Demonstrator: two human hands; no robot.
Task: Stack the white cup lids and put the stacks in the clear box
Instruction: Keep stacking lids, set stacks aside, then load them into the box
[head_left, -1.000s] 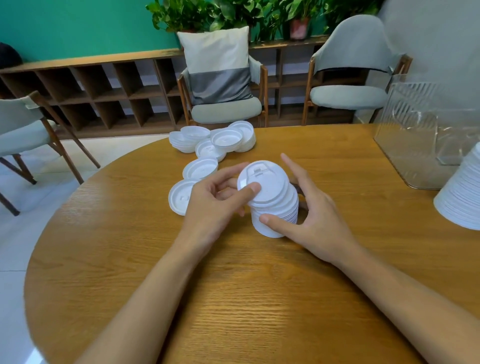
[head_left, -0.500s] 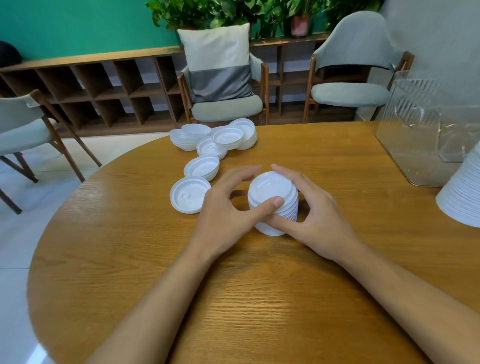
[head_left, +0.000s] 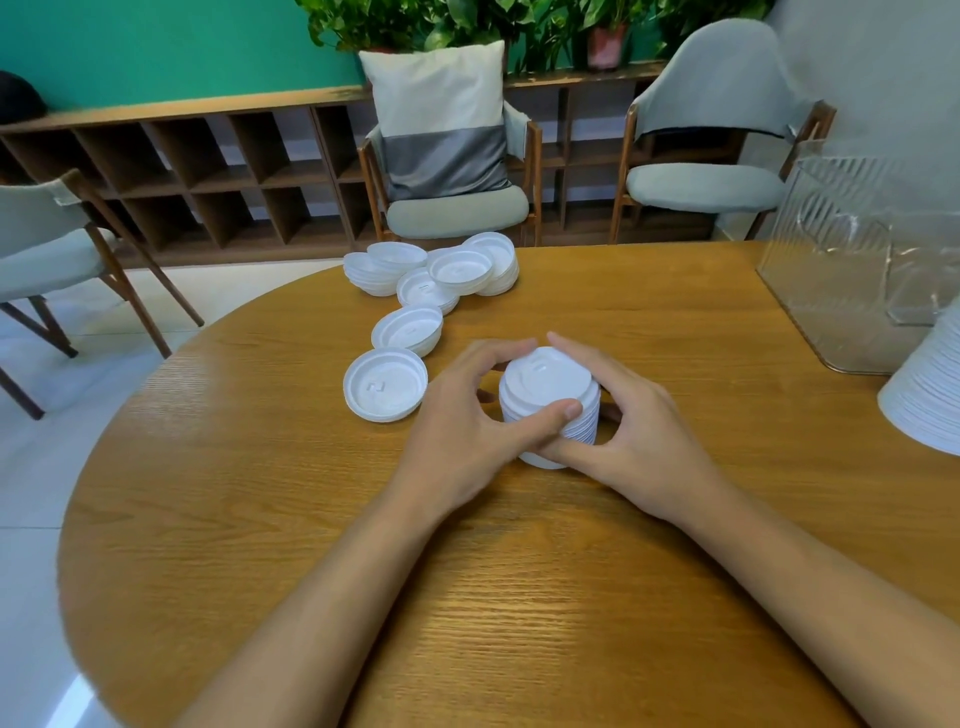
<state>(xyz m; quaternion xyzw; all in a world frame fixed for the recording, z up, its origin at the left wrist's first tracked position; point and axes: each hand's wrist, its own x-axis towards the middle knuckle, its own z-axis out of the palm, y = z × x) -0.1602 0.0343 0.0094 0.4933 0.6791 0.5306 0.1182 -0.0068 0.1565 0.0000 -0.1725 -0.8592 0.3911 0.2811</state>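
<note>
A short stack of white cup lids (head_left: 545, 384) stands on the round wooden table (head_left: 311, 519) in the middle. My left hand (head_left: 462, 431) grips it from the left, thumb across its near side. My right hand (head_left: 639, 431) curls round it from the right, fingers reaching over the far rim. A single lid (head_left: 384, 384) lies upside down left of the stack, another (head_left: 408, 330) behind it. Several loose lids (head_left: 436, 270) sit in a heap near the far edge. The clear box (head_left: 857, 260) stands at the right.
A tall stack of white lids (head_left: 930, 395) lies at the right edge, in front of the clear box. Chairs (head_left: 457, 208) stand round the far side of the table, and a low wooden shelf runs along the green wall.
The top lid, tilted a second ago, now sits flat on the stack. Both hands have closed in round the stack from the sides.
</note>
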